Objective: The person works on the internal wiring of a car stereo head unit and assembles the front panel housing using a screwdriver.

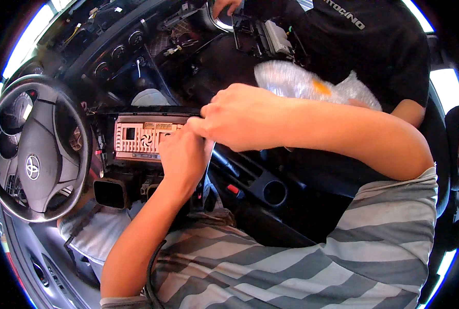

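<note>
Both bare hands meet at the right-hand end of a metal-cased unit (149,144), which lies just past nine o'clock of the view's centre, its slotted face and fan-shaped cutout showing. The left hand (179,154) reaches up from seven o'clock, its back over the casing's end; the right hand (234,116) comes across from three o'clock, its fingers bent down against those of the left. The fingers of both are curled close together—whether they grip the casing or some small part between them, I cannot tell, as the knuckles hide it.

At nine o'clock, farther out than the casing, stands the steering wheel (40,147). Crumpled clear plastic wrap (286,77) with an orange patch sits between one and two o'clock, beside a person in a black shirt (373,51). Another hand (225,7), not the wearer's, shows at twelve o'clock. A round cup holder (274,192) lies at four o'clock—near a red buckle (233,189) at six.
</note>
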Tool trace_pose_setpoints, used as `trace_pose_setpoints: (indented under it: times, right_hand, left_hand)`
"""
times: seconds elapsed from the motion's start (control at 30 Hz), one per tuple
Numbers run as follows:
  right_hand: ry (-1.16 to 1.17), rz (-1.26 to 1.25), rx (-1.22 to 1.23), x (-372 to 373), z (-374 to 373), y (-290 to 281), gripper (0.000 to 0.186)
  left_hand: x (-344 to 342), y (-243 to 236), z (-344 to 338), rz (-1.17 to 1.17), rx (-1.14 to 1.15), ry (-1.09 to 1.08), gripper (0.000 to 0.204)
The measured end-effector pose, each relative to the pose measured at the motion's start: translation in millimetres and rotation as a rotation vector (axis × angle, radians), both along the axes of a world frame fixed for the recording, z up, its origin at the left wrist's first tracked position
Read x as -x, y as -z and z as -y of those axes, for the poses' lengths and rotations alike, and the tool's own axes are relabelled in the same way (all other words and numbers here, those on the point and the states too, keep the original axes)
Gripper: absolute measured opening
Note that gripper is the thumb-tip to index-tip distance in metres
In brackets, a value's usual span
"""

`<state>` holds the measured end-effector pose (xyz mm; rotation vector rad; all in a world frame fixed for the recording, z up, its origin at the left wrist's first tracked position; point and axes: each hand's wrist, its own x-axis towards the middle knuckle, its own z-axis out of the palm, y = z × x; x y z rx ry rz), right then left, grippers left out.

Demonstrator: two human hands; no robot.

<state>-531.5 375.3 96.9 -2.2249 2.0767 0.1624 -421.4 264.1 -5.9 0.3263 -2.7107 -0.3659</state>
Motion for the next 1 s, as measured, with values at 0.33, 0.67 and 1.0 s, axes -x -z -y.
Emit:
trace_pose_setpoints:
  times: [0.33, 0.67, 1.0]
  right_hand:
    - [0.073, 0.058, -0.062, 0.2, 4.4, -3.1, 0.028]
    - [-0.146, 0.227, 0.194, 10.0, -3.0, 8.9, 0.029]
    - [0.134, 0.534, 0.595, 21.3, -6.7, -27.6, 0.008]
  left_hand:
    - [-2.3, -0.4, 1.2, -0.037, -0.004, 0.011, 0.018]
    - [-1.5, -0.3, 0.8, -0.004, -0.054, -0.002, 0.018]
    - [-58.1, -62.5, 95.4, 0.057, -0.954, -0.098, 0.014]
